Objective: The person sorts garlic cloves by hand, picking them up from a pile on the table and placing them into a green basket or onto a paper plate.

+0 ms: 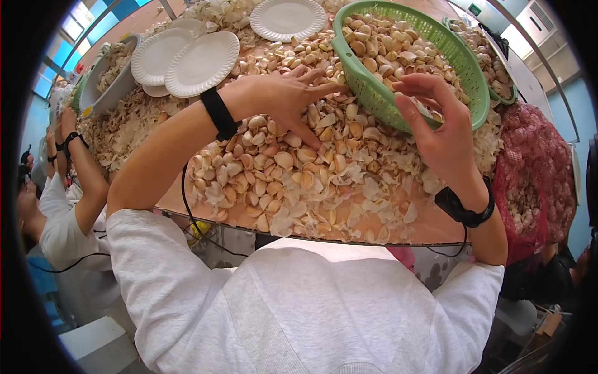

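Observation:
My left hand lies with spread fingers on a heap of loose garlic cloves. Its fingertips reach close to the left side of a green plastic colander basket. The basket sits tilted on the heap and holds many garlic cloves. At the basket's near right rim is my right hand, its thumb and fingers apart. Pale bits show behind those fingers; whether they touch the hand is unclear. Papery garlic skins are strewn between my arms along the table's near edge.
White paper plates lie left, and another plate at the back. A grey tub contains skins. On the right are a second green basket and a red mesh sack of garlic. Another person works at left.

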### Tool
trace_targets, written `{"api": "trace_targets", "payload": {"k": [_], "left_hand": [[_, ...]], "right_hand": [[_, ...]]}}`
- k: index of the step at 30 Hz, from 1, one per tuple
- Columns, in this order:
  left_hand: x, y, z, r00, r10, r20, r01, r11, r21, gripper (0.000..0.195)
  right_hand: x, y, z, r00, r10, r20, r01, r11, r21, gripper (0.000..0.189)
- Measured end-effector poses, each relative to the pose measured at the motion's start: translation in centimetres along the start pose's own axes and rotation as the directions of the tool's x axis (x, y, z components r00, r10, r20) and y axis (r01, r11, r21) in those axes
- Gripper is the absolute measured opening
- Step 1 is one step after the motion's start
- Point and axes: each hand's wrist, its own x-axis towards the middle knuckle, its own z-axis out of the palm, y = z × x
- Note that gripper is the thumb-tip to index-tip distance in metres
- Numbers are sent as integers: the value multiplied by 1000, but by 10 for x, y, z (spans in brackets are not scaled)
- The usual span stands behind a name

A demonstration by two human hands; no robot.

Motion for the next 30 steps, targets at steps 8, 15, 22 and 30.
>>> {"api": "trace_targets", "payload": {"k": [8,15,22,30], "left_hand": [[1,-15,22,961,87,-263,-87,996,12,78],[11,-34,20,966,36,-255,-67,991,-114,68],[20,-62,3,919,55,-391,-136,973,-184,58],[30,-54,-94,812,-110,-574,-129,924,-361,45]], "right_hand": [[-2,2,3,998,-56,18,57,996,-67,26],[0,-6,1,998,-53,-39,54,999,11,26],[-18,-31,6,923,-359,135,369,928,-57,27],[-24,-35,27,700,-324,637,410,912,14,48]]}}
